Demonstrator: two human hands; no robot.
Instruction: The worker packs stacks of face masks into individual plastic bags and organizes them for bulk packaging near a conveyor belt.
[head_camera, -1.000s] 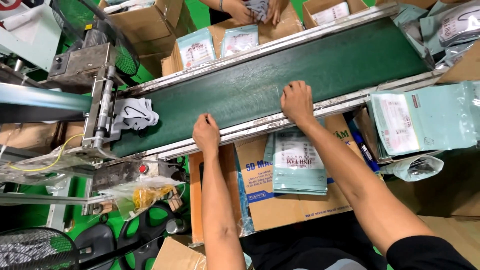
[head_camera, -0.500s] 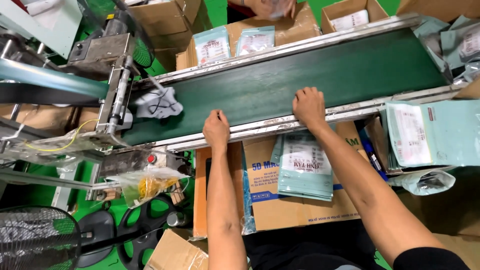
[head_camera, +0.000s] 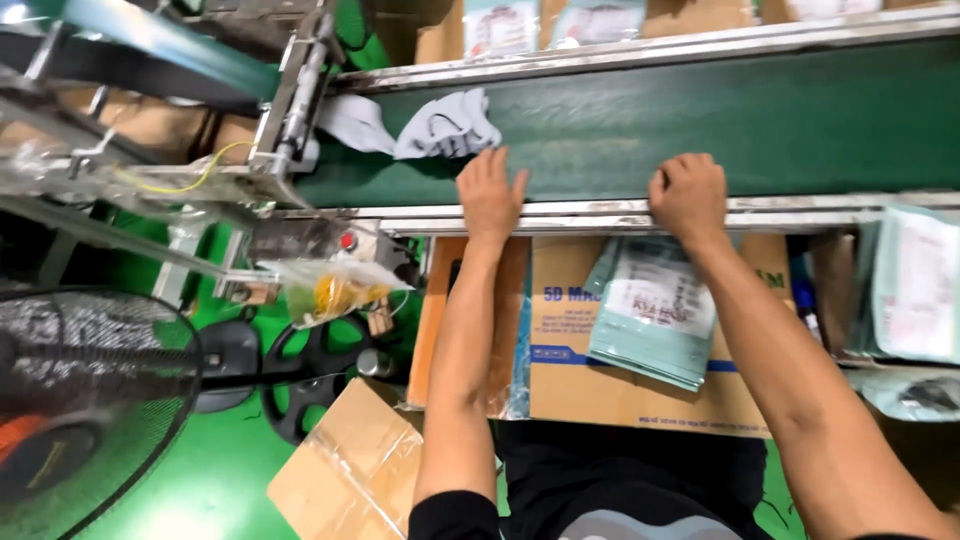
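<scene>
since a moment ago my left hand (head_camera: 490, 195) slides flat toward the grey cloth (head_camera: 447, 126) on the green belt (head_camera: 700, 110), nearly touching; right hand (head_camera: 688, 195), loosely curled and empty, rests on the metal rail (head_camera: 580, 212) above stacked pouches (head_camera: 655, 310).

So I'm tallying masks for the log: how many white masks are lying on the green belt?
2: one white mask just beyond the left hand, another partly under the machine frame, possibly hiding more.
</scene>
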